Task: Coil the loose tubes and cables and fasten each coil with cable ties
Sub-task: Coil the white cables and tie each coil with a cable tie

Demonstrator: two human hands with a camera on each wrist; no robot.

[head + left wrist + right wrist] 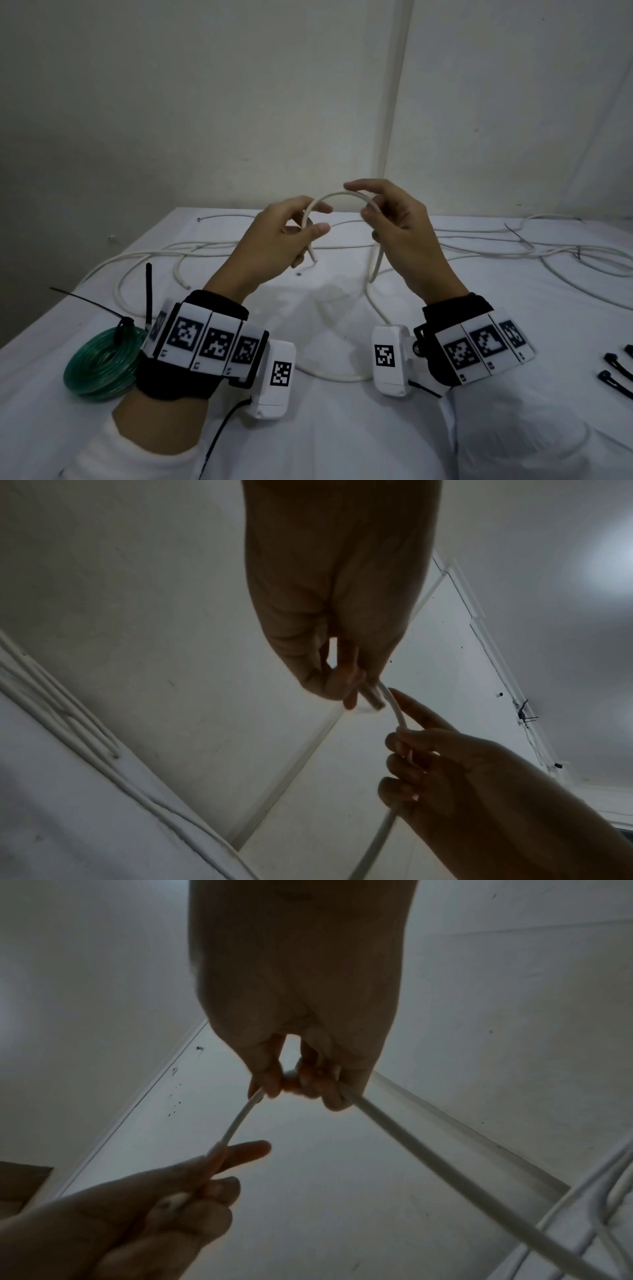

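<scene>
With the left hand point(287, 233) pinching the white cable's point(337, 196) end and the right hand point(394, 222) gripping it further along, the first loop needed even bending without twist.

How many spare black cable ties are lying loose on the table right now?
3 spare ties show at the table's right edge, cut off by the frame: one, one, one. More may lie out of view.

white cable point(344, 195): stretch inside left hand point(274, 240) and right hand point(404, 233) covered by fingers; wrist views dim.
loose cables point(548, 250): run off right edge of head view; overlaps too tangled to count.
green tube coil point(102, 363): right part behind left wristband.
cable ties point(616, 373): cut off at right edge.
</scene>
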